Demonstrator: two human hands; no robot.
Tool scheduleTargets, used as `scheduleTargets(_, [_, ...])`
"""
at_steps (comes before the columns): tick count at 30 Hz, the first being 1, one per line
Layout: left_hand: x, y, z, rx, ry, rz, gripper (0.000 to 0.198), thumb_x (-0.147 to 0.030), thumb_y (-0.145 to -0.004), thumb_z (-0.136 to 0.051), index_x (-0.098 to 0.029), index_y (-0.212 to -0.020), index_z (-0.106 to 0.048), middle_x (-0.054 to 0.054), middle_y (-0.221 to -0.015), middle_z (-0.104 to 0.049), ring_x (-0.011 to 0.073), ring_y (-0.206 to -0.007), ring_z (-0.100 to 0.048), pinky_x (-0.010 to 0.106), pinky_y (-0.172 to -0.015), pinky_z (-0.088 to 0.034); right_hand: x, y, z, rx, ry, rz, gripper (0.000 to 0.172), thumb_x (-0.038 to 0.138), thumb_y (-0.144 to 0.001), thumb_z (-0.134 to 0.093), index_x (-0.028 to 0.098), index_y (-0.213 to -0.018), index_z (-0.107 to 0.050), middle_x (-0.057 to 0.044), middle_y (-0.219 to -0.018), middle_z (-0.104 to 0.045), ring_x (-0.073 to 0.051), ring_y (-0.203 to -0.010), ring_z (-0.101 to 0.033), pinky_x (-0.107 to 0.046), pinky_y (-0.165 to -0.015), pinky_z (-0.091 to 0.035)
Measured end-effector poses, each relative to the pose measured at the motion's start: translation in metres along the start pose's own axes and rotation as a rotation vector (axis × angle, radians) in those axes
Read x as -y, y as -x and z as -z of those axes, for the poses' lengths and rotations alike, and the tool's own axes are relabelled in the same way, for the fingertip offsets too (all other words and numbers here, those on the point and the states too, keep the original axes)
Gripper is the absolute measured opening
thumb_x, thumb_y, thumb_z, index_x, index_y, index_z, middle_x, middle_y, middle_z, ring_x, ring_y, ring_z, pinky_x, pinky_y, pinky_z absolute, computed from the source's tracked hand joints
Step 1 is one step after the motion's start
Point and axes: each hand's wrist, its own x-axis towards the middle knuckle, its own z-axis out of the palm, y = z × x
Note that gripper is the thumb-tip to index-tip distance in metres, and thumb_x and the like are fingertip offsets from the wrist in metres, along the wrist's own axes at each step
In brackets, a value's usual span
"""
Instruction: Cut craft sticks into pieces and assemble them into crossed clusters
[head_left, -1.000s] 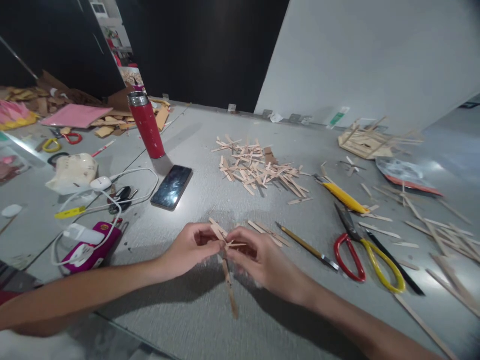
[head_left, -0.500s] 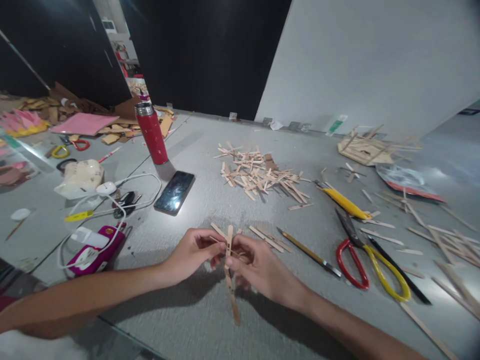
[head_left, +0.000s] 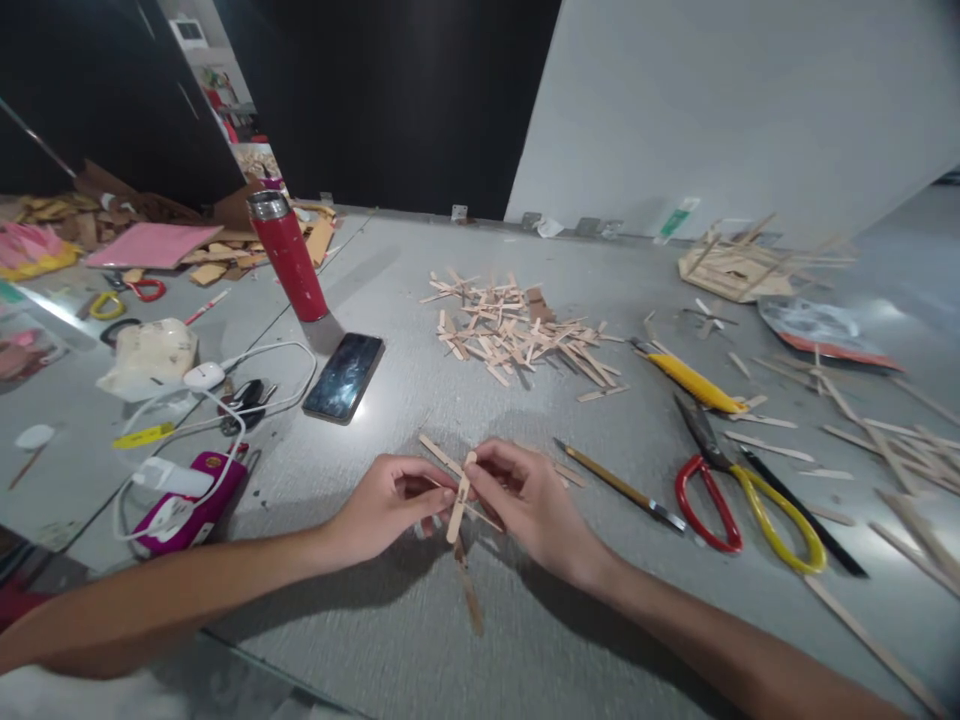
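Observation:
Between my two hands, above the grey table, is a small crossed assembly of wooden craft sticks (head_left: 460, 510). My left hand (head_left: 394, 505) pinches it from the left, thumb and index finger pressed together near the crossing. My right hand (head_left: 525, 500) is closed too, its thumb and fingers on the upper end of the front stick. One stick slants up to the left, and a darker one hangs below. Some fingertips are hidden behind the sticks. Beside my right hand lie a few loose sticks (head_left: 570, 472) and a craft knife with a yellowish handle (head_left: 619, 483).
A heap of craft sticks (head_left: 517, 330) lies ahead. Scissors (head_left: 709, 470) and a yellow cutter (head_left: 694, 380) are on the right, near a stick structure (head_left: 739, 265). On the left stand a red bottle (head_left: 289, 255), a phone (head_left: 345, 378), and a purple power bank with cables (head_left: 196, 505).
My right hand has moved up to the top of the front stick. That stick now tilts, its lower end swung left. The view has shifted slightly.

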Motion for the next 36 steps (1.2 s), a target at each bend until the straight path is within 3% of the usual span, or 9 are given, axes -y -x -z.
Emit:
scheduleTargets(5, [0.000, 0.000, 0.001, 0.011, -0.005, 0.034, 0.034, -0.045, -0.083, -0.082, -0.011, -0.088, -0.076, 0.005, -0.073, -0.072, 0.0112, -0.056, -0.061, 0.023, -0.054, -0.053, 0.001, -0.001, -0.001, -0.004, -0.135, -0.095, 0.048, 0.067, -0.089, -0.068, 0.021, -0.084, -0.056, 0.003, -0.063, -0.060, -0.010, -0.045, -0.048, -0.023, -0.043, -0.038])
scheduleTargets(19, [-0.003, 0.000, 0.000, -0.049, 0.020, 0.019, 0.030, -0.041, -0.081, -0.084, -0.013, -0.081, -0.073, 0.003, -0.070, -0.071, 0.0131, -0.058, -0.064, 0.025, -0.058, -0.055, -0.002, -0.002, 0.001, 0.001, -0.116, -0.120, 0.047, 0.066, -0.090, -0.066, 0.020, -0.088, -0.058, 0.001, -0.069, -0.064, -0.009, -0.045, -0.049, -0.023, -0.040, -0.039])
scheduleTargets(23, [-0.008, 0.000, -0.001, -0.102, 0.022, -0.020, 0.023, -0.035, -0.081, -0.083, -0.014, -0.080, -0.074, 0.002, -0.068, -0.070, 0.0129, -0.059, -0.064, 0.025, -0.061, -0.055, 0.001, -0.004, 0.007, -0.021, -0.026, -0.120, 0.039, 0.057, -0.095, -0.062, 0.019, -0.096, -0.062, -0.002, -0.076, -0.068, -0.010, -0.045, -0.050, -0.024, -0.042, -0.038])
scheduleTargets(29, [-0.010, -0.001, -0.002, -0.129, 0.058, -0.013, 0.021, -0.033, -0.080, -0.084, -0.014, -0.080, -0.074, 0.002, -0.071, -0.073, 0.0134, -0.062, -0.067, 0.025, -0.062, -0.056, 0.008, 0.002, 0.008, 0.073, 0.070, -0.095, 0.023, 0.040, -0.092, -0.069, 0.019, -0.100, -0.065, -0.005, -0.080, -0.074, -0.017, -0.063, -0.066, -0.025, -0.051, -0.045])
scheduleTargets(33, [-0.007, 0.000, -0.001, -0.125, 0.080, 0.016, 0.026, -0.035, -0.078, -0.087, -0.013, -0.081, -0.074, 0.003, -0.075, -0.073, 0.0146, -0.065, -0.069, 0.026, -0.063, -0.058, 0.007, 0.005, 0.004, 0.133, -0.008, -0.158, 0.021, 0.037, -0.089, -0.071, 0.019, -0.098, -0.064, -0.002, -0.074, -0.071, -0.014, -0.052, -0.060, -0.024, -0.045, -0.045])
scheduleTargets(36, [-0.004, 0.000, -0.001, -0.091, 0.122, 0.064, 0.032, -0.038, -0.074, -0.091, -0.012, -0.082, -0.072, 0.004, -0.075, -0.073, 0.0163, -0.067, -0.071, 0.028, -0.064, -0.059, 0.008, 0.004, 0.007, 0.138, 0.030, -0.111, 0.019, 0.038, -0.093, -0.065, 0.019, -0.092, -0.068, -0.003, -0.072, -0.071, -0.013, -0.051, -0.058, -0.024, -0.045, -0.044])
